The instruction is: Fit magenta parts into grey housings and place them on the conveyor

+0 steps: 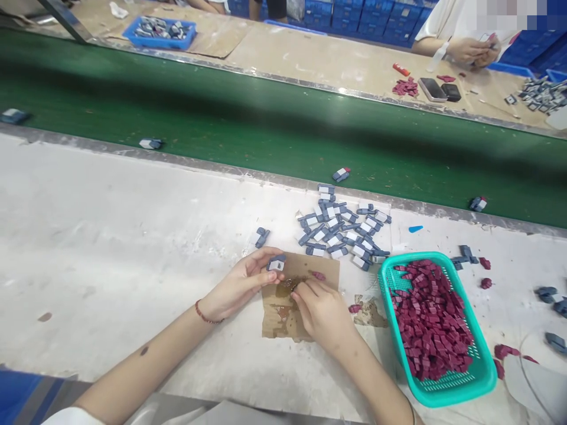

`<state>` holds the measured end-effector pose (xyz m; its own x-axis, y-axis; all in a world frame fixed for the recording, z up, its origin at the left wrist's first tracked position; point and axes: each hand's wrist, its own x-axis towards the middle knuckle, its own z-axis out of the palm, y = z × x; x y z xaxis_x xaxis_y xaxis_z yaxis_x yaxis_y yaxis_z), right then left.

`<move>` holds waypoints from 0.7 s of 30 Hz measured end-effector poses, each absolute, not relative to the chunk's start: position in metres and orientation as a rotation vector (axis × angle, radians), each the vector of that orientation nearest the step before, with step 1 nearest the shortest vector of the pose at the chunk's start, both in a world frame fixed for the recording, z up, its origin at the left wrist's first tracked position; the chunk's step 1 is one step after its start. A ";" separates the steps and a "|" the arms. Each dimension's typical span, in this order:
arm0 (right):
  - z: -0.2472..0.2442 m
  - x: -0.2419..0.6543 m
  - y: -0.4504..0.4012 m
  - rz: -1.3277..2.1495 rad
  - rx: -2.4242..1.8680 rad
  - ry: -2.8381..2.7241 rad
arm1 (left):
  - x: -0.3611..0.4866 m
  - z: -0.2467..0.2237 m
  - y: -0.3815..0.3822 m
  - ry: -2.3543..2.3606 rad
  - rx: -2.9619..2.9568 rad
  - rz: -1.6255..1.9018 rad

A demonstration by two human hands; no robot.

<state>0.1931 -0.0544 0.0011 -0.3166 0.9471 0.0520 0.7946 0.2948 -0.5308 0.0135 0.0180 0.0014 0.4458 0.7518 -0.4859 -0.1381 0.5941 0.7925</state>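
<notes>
Between the thumb and fingers of my left hand [243,282] is a small blue-grey and white plastic part [276,264]. My right hand [322,311] is closed in a pinch over a stained piece of cardboard [271,321]; whatever its fingertips hold is hidden. A wet brown smear [283,289] lies on the cardboard by those fingertips. One maroon piece [318,275] rests on the cardboard just beyond my right hand. Past the cardboard is a loose heap of blue-grey and white parts [339,227], with a single similar part [262,236] lying apart on its left.
A teal basket [481,378] full of maroon pieces stands on my right. Beyond the table runs a green conveyor belt [230,118] carrying several parts. Across it, a co-worker's hands [473,52] hold something small. A blue tray [188,41] of parts sits at the far left.
</notes>
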 end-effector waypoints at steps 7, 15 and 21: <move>0.009 0.199 -0.057 1.188 -1.481 -1.347 | 0.011 -0.008 0.009 0.897 1.132 0.587; 0.007 0.191 -0.060 1.408 -1.278 -0.903 | 0.009 -0.014 -0.002 0.721 1.829 0.574; 0.002 0.186 -0.060 1.415 -1.246 -0.919 | 0.011 -0.016 -0.001 0.653 2.043 0.587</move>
<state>0.1861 -0.0598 0.0023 0.0272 0.9743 -0.2234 -0.1920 -0.2142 -0.9577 0.0110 -0.0015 -0.0156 0.7493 0.6435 0.1565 0.2239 -0.4686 0.8546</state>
